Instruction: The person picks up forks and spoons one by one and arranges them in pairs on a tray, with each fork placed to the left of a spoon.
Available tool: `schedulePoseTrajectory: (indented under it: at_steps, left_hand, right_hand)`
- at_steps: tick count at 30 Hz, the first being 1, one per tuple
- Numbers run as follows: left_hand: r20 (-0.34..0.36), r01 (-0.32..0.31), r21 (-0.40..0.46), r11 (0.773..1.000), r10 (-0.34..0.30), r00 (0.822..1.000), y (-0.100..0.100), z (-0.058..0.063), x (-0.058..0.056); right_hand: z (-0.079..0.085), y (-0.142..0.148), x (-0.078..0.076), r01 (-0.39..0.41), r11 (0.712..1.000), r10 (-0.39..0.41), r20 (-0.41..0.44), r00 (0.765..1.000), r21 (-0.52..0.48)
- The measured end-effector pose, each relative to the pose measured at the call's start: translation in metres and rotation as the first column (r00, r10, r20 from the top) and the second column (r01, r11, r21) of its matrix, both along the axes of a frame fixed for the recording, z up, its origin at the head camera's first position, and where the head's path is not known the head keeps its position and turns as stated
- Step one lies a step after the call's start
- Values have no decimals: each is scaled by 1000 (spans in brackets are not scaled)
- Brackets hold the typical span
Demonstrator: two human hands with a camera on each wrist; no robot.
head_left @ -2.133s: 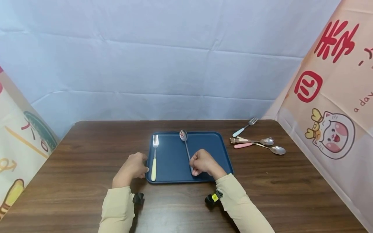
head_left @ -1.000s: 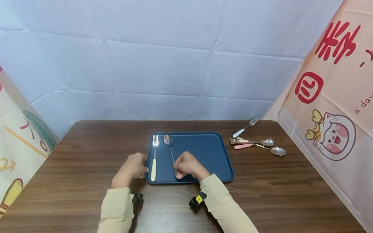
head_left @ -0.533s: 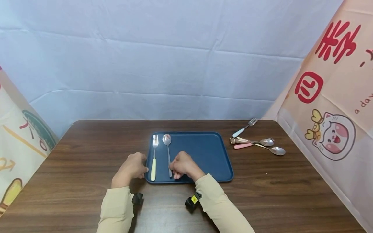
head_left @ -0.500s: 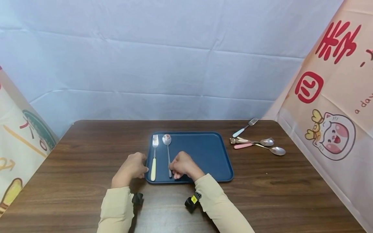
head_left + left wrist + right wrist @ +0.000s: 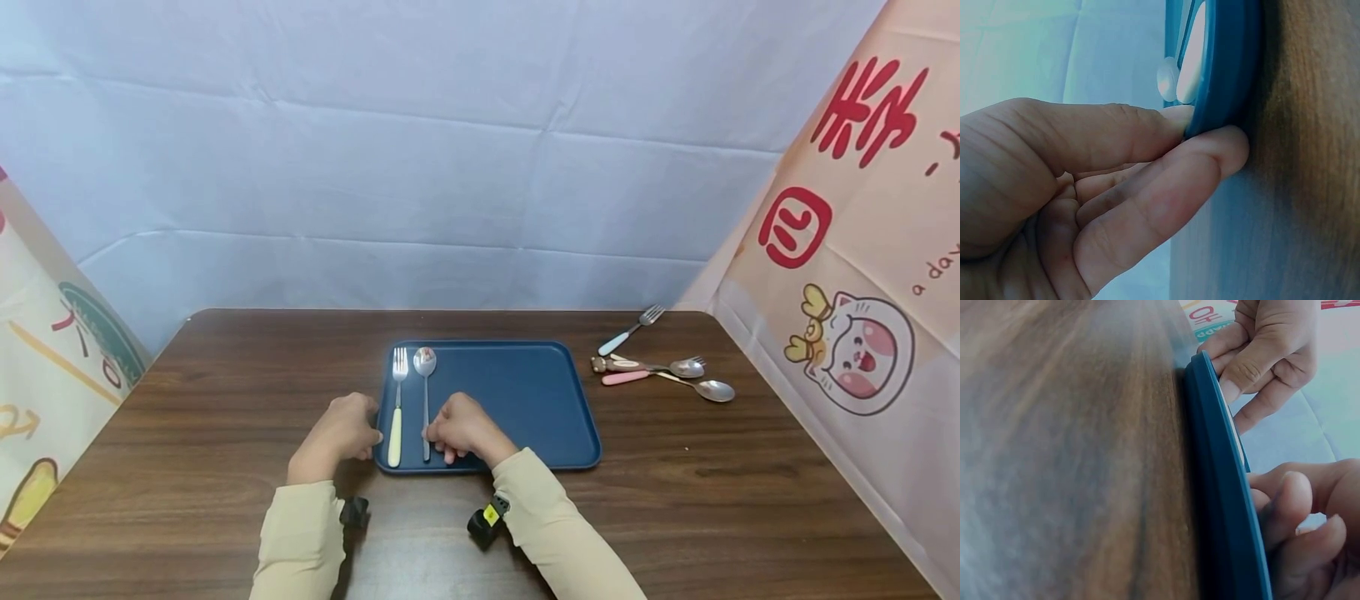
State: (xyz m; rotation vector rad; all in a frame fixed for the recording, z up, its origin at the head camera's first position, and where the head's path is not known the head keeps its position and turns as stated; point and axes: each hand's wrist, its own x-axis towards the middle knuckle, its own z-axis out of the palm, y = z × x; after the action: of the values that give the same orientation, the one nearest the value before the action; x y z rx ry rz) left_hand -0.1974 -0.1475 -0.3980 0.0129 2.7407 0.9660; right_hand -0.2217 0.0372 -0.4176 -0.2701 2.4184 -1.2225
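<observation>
In the head view a dark blue tray (image 5: 517, 375) lies on the wooden table. Along its left side rests a fork (image 5: 395, 437) with a pale yellow handle, tines away from me. Just right of it, nearly parallel, is a long-handled metal spoon (image 5: 425, 392), bowl at the far end. My left hand (image 5: 339, 435) grips the tray's left rim, thumb on top and fingers beneath, as the left wrist view shows. With curled fingers my right hand (image 5: 467, 427) pinches the lower spoon handle; in the right wrist view the tray rim hides that contact.
Right of the tray, a fork with a light blue handle (image 5: 615, 342) lies near the back edge. Close by is a loose pile of several utensils, including a spoon (image 5: 716, 391) and a pink handle (image 5: 626, 377). A pale cloth (image 5: 420, 167) hangs behind the table.
My right hand has moved left across the tray with the spoon, which now lies straighter and close to the fork. The left hand has stayed on the rim.
</observation>
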Motion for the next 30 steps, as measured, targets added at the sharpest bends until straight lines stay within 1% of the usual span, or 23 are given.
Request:
schedulePoseTrajectory:
  at_steps: [8,17,27,30]
  left_hand:
    - [18,-9,-2,1000,9,1000,-1,-1,0]
    - [7,2,-1,1000,-2,1000,-1,0,0]
    - [-10,9,5,1000,-9,1000,-1,-1,1]
    - [-11,10,4,1000,-10,1000,-1,-2,0]
  right_hand:
    - [-2,0,-1,7,1000,-7,2,1000,-9]
    - [0,-2,2,23,999,-23,-13,1000,24]
    - [-4,-4,1,41,998,-40,-27,999,50]
    - [-2,-4,3,31,998,-29,-38,999,53]
